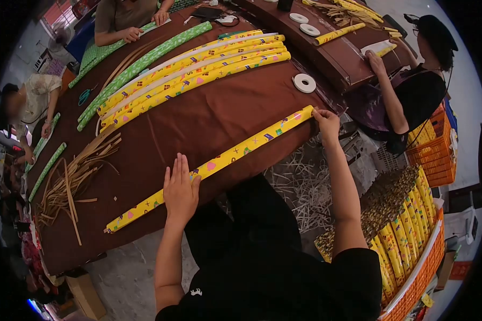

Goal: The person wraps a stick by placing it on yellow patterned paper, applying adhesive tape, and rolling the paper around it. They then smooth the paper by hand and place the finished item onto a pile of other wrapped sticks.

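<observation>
A long yellow roll of patterned wrapping paper (235, 160) lies slantwise along the near edge of the brown-covered table (198, 120). My left hand (180, 187) rests flat on the roll left of its middle, fingers stretched out. At the roll's right end, my right hand (326, 123) pinches the tip between thumb and fingers. Just beyond that end lies a white roll of tape (304, 83). Further back, several yellow patterned rolls (198, 75) lie side by side, with a green patterned roll (144, 67) behind them.
Brown paper strips (72, 182) are heaped at the left, near teal-handled scissors (84, 96). An orange crate (412, 273) of yellow rolls stands at my lower right, above which shredded paper (305, 182) covers the floor. Co-workers sit at the left, back and right (418, 91).
</observation>
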A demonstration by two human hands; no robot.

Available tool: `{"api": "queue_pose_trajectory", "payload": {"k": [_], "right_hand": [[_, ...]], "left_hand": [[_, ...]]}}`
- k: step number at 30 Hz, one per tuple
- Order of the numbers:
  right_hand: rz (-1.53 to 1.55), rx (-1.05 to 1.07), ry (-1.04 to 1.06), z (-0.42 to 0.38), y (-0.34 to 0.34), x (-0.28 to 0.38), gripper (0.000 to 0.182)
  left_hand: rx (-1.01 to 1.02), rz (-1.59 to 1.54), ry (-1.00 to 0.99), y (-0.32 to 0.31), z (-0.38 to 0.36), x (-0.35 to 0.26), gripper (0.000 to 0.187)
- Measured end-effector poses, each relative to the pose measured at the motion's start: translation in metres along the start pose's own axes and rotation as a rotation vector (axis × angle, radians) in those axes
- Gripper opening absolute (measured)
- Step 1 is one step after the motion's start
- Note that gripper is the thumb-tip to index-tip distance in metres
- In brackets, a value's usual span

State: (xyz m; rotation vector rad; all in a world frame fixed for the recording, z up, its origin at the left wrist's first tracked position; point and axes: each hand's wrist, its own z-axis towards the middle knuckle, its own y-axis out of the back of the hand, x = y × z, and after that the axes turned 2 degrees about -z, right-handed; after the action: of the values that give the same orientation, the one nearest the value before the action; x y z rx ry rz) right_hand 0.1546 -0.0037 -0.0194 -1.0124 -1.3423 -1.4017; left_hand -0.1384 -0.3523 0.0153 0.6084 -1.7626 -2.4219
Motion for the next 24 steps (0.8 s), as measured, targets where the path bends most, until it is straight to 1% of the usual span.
{"api": "queue_pose_trajectory", "payload": {"k": [2,5,7,8,10,11,13,14,16,18,20,22,24], "right_hand": [[0.028,-0.009,0.017,0.001,0.0,-0.001,0.021],[-0.037,-0.027,-0.009,0.001,0.001,0.0,0.024],[0.041,-0.08,-0.043,-0.003,0.003,0.01,0.036],[0.04,-0.078,-0.042,-0.003,0.004,0.011,0.036],[0.041,-0.022,-0.069,-0.002,0.009,0.011,0.045],[0.041,-0.02,-0.068,-0.006,0.007,0.006,0.045],[-0.097,-0.248,0.257,-0.021,0.004,-0.007,0.043],[-0.412,-0.354,0.493,-0.053,-0.006,0.024,0.046],[-0.35,-0.232,0.742,-0.1,-0.035,0.042,0.053],[-0.341,0.145,0.87,-0.148,-0.064,0.059,0.061],[-0.551,0.423,1.057,-0.182,-0.091,0.07,0.066],[-0.551,0.546,1.127,-0.203,-0.117,0.072,0.069],[-0.591,0.551,1.159,-0.209,-0.135,0.077,0.072]], "left_hand": [[-0.014,0.056,-0.022,-0.002,0.0,0.0,0.057],[-0.041,0.137,-0.055,-0.007,-0.001,0.002,0.056],[-0.056,0.164,-0.066,-0.008,-0.001,0.003,0.055],[-0.057,0.161,-0.071,-0.007,-0.001,0.003,0.055],[-0.057,0.159,-0.073,-0.006,-0.002,0.003,0.055],[-0.058,0.156,-0.076,-0.006,-0.001,0.003,0.055],[-0.065,0.152,-0.072,-0.006,0.0,0.003,0.055],[-0.054,0.147,-0.069,-0.006,0.0,0.004,0.055],[-0.039,0.141,-0.065,-0.007,0.001,0.004,0.055],[-0.029,0.14,-0.069,-0.007,0.001,0.005,0.056],[-0.02,0.141,-0.073,-0.007,0.002,0.006,0.056],[-0.016,0.14,-0.074,-0.007,0.003,0.007,0.056],[-0.015,0.142,-0.07,-0.006,0.003,0.007,0.056]]}}
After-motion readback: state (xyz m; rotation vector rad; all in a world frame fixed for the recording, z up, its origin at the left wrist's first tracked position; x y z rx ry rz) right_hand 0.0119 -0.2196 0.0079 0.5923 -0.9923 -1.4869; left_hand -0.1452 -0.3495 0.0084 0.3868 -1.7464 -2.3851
